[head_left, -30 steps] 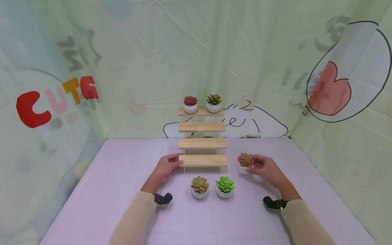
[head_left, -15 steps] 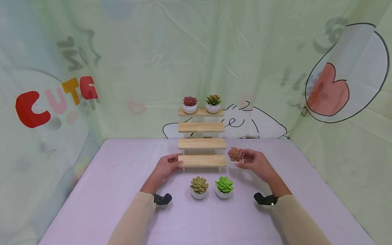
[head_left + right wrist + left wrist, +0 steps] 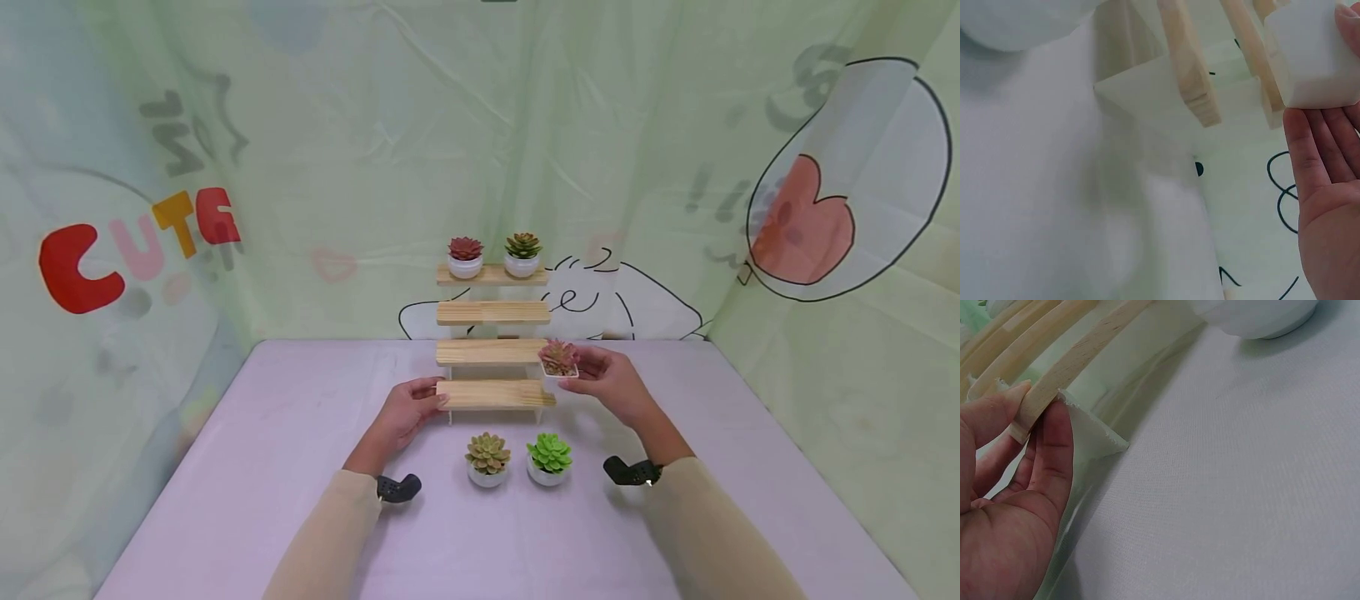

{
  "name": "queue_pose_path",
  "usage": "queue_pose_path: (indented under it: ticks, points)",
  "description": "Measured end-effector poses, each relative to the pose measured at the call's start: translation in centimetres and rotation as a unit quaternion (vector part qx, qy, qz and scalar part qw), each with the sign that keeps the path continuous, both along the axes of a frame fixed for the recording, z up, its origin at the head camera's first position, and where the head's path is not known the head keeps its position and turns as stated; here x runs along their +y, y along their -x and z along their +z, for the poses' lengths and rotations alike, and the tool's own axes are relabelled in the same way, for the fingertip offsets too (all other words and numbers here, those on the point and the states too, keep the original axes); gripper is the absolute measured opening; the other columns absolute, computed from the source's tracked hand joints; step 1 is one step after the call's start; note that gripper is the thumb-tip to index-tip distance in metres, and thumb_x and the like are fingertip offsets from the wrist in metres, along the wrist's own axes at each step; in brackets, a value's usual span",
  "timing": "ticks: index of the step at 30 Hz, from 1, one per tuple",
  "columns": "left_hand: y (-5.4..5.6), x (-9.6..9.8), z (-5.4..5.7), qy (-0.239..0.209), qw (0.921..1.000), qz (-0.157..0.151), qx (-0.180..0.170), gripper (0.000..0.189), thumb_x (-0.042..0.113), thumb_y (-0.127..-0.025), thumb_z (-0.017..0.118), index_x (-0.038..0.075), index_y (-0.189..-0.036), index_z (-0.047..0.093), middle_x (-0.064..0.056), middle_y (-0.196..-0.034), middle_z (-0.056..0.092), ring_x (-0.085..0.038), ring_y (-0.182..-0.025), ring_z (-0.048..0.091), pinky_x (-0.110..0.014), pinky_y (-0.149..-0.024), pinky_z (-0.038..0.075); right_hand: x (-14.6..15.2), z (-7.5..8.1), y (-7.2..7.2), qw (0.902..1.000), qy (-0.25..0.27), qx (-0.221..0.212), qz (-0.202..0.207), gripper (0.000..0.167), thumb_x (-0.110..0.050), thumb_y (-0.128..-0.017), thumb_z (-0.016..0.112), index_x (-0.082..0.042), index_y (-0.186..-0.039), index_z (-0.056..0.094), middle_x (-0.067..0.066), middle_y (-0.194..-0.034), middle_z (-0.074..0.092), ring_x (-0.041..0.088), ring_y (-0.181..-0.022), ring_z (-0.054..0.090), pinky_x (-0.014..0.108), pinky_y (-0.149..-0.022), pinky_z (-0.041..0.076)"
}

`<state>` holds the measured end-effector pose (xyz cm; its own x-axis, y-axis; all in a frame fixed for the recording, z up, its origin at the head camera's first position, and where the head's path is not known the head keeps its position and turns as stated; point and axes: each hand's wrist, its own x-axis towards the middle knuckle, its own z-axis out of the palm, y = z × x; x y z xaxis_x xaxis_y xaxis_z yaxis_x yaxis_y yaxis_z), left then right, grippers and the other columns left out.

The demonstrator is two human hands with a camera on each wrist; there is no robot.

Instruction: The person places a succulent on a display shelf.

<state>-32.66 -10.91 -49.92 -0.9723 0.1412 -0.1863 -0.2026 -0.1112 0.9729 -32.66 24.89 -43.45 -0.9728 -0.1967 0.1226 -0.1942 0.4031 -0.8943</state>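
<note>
My left hand [image 3: 405,411] pinches the left end of the lowest board of a tiered wooden plant stand [image 3: 495,394], thumb on top and fingers beneath in the left wrist view. In my right hand [image 3: 611,385] is a pink succulent [image 3: 559,358] in a white square pot [image 3: 1319,59], held by thumb and fingers. It is raised at the stand's right side, overlapping the right end of the second board from the bottom. A red succulent [image 3: 466,257] and a dark green succulent [image 3: 522,254] in round white pots sit on the top board.
In front of the stand, a tan-green succulent [image 3: 488,458] and a bright green succulent [image 3: 549,458] stand on the pale tabletop [image 3: 300,400]. A printed curtain [image 3: 337,167] hangs behind and at both sides.
My right hand has carried the pink succulent left and upward, from beside the stand to the right end of its second board. The left hand keeps its grip on the lowest board.
</note>
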Motion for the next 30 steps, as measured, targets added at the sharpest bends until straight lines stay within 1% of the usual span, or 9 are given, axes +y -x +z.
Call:
queue_pose_path:
  ticks: [3,5,9,14,21,27,30]
  points:
    - [0.1,0.0,0.0,-0.001,1.0,0.0,0.0,0.05,0.001,-0.095,0.07,-0.001,-0.143,0.056,-0.02,-0.126,0.063,-0.02,-0.102,0.068,-0.035,-0.091,0.063,-0.6,0.4,0.3,1.0,0.005,0.005,0.004,0.064,-0.019,-0.085,0.085,-0.002,-0.14,0.058,0.02,-0.136,0.064,0.021,-0.119,0.067,0.019,-0.094,0.058]
    - [0.2,0.0,-0.1,-0.002,1.0,0.0,0.0,0.049,0.001,-0.095,0.07,-0.001,-0.142,0.057,-0.019,-0.125,0.063,-0.02,-0.101,0.068,-0.034,-0.09,0.063,-0.9,0.7,0.4,1.0,0.007,0.006,0.004,0.066,-0.021,-0.084,0.086,-0.002,-0.14,0.057,0.021,-0.137,0.063,0.022,-0.12,0.067,0.019,-0.094,0.058]
    - [0.2,0.0,-0.2,-0.005,1.0,-0.001,0.002,0.049,0.0,-0.095,0.07,-0.001,-0.142,0.057,-0.019,-0.124,0.063,-0.02,-0.101,0.068,-0.034,-0.089,0.063,-1.8,1.4,0.7,0.9999,0.016,0.0,0.003,0.072,-0.024,-0.082,0.088,0.0,-0.142,0.056,0.022,-0.139,0.062,0.029,-0.126,0.064,0.02,-0.096,0.058]
    - [0.1,0.0,-0.2,-0.007,1.0,-0.002,0.003,0.05,0.0,-0.094,0.07,-0.002,-0.142,0.057,-0.02,-0.124,0.063,-0.021,-0.102,0.068,-0.034,-0.089,0.063,-2.8,2.2,0.9,0.9996,0.028,-0.005,0.003,0.072,-0.022,-0.083,0.087,0.0,-0.143,0.055,0.022,-0.141,0.061,0.033,-0.13,0.06,0.023,-0.1,0.056]
    - [0.1,0.0,-0.1,-0.004,1.0,0.001,-0.002,0.049,0.0,-0.095,0.07,0.0,-0.142,0.057,-0.02,-0.126,0.064,-0.02,-0.102,0.068,-0.035,-0.091,0.063,-4.2,2.9,1.5,0.9998,0.021,-0.001,0.0,0.072,-0.027,-0.082,0.088,-0.004,-0.142,0.057,0.018,-0.139,0.062,0.032,-0.128,0.062,0.03,-0.101,0.058]
    - [0.1,0.0,0.0,-0.003,1.0,0.0,-0.001,0.049,0.001,-0.095,0.07,0.0,-0.142,0.058,-0.02,-0.127,0.063,-0.021,-0.103,0.068,-0.035,-0.091,0.063,-5.6,3.8,2.1,0.9995,0.032,0.003,-0.003,0.07,-0.027,-0.081,0.088,-0.005,-0.141,0.059,0.018,-0.14,0.063,0.032,-0.127,0.063,0.032,-0.1,0.058]
    - [0.0,0.0,0.1,-0.004,1.0,0.0,-0.002,0.049,0.0,-0.095,0.07,0.001,-0.142,0.058,-0.02,-0.126,0.063,-0.02,-0.103,0.068,-0.035,-0.091,0.063,-6.2,4.3,2.4,0.9992,0.041,0.002,-0.007,0.069,-0.027,-0.081,0.089,-0.006,-0.14,0.06,0.016,-0.139,0.064,0.03,-0.127,0.064,0.031,-0.1,0.058]
